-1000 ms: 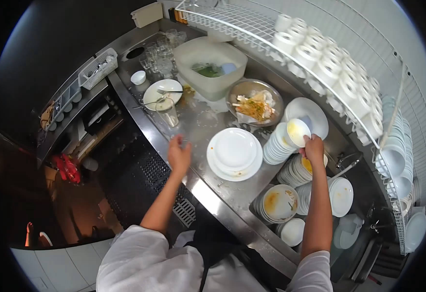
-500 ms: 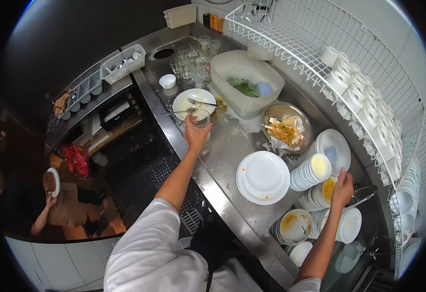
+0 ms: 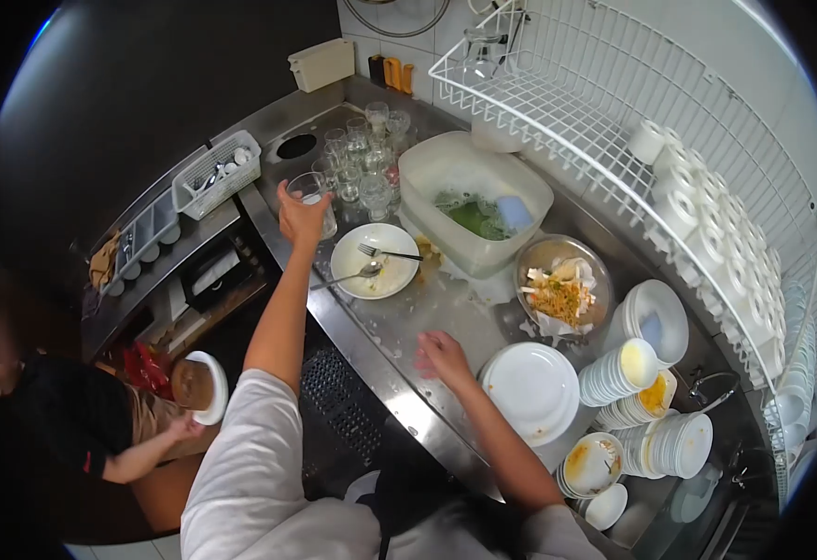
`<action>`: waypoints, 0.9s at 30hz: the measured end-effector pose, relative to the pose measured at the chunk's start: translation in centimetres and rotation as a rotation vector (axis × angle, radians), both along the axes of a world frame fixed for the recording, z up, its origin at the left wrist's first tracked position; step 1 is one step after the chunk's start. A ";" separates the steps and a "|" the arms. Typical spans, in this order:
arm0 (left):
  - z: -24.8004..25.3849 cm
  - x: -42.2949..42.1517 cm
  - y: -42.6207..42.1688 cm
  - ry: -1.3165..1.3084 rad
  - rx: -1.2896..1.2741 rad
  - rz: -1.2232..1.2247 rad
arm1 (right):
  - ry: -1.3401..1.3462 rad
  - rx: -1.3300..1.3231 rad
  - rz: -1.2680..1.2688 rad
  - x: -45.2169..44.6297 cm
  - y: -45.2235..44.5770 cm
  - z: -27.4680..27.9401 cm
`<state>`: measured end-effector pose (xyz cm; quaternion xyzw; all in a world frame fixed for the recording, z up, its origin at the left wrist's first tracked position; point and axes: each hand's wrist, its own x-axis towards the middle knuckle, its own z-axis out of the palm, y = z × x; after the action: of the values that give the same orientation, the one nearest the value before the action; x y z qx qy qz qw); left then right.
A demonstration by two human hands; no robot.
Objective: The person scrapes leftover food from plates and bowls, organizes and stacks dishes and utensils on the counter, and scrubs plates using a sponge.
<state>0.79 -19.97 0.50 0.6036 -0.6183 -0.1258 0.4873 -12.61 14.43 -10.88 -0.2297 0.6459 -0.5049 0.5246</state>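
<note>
Right hand [image 3: 442,357]: yours is empty, fingers loosely curled, over the wet steel counter [image 3: 371,322].
Plate stack [image 3: 530,385]: round, glossy white, already piled up.
Used plate [image 3: 376,235]: looks unfinished to me, fork [image 3: 390,253], spoon [image 3: 371,269] and smears still on it.
Metal bowl [image 3: 541,257]: shiny, holding soggy scraps and crumpled paper.
Left hand [image 3: 304,221]: you're gripping a clear glass [image 3: 311,189] beside that plate; can't tell if its base touches down.
Tub [image 3: 436,224]: frosted plastic, greenish suds.
Other glasses [image 3: 357,140]: grouped upright, thin and see-through.
</note>
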 end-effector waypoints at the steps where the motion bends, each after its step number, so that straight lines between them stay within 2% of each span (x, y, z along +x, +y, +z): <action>1: -0.4 -0.3 -1.3 0.003 0.053 -0.042 | -0.067 0.014 -0.037 0.7 -4.1 -1.3; 4: -4.8 -2.1 -6.6 -0.135 0.002 -0.098 | -0.270 0.050 -0.150 1.3 -14.7 -3.7; 7: -7.4 -4.1 -9.2 -0.150 0.107 -0.137 | -0.282 0.027 -0.237 1.1 -19.1 -6.9; 11: -11.1 -5.7 -10.9 -0.128 0.118 -0.186 | 0.002 0.079 -0.385 0.3 -18.5 -8.0; 14: -13.2 -5.8 -11.7 -0.049 0.107 -0.253 | 0.175 0.158 -0.423 -1.5 -14.2 -6.4; 16: -13.5 -5.7 -11.4 -0.107 -0.067 -0.233 | 0.260 0.178 -0.436 -3.1 -11.0 -6.5; 18: -13.2 -6.1 -10.6 -0.158 -0.252 -0.207 | 0.530 0.313 -0.352 -5.3 -7.2 -6.4; 19: -10.9 -6.3 -8.0 -0.243 -0.385 -0.165 | 0.668 0.380 -0.304 -6.1 -5.7 -6.2; 22: -6.0 -6.7 0.6 -0.308 -0.363 -0.511 | 1.568 0.149 -0.401 -7.2 -3.1 -2.2; 24: -4.7 -7.4 6.1 -0.387 0.105 -0.947 | 1.667 -0.074 -0.093 -9.1 -3.7 -1.7; 25: -5.0 -7.9 8.6 -0.564 0.153 -1.056 | 1.698 -0.187 0.062 -10.0 -4.2 -1.6; 26: -5.5 -8.3 10.9 -0.745 0.199 -1.159 | 1.706 -0.088 0.213 -10.8 -4.4 -2.1; 27: -6.2 -8.8 13.0 -0.925 0.129 -1.228 | 1.708 0.010 0.363 -11.6 -4.9 -2.7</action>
<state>-7.98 -7.00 -5.72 0.1704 -0.9746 -0.1443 -0.0141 -24.17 9.55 -13.54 -0.6267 0.7737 -0.0660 -0.0655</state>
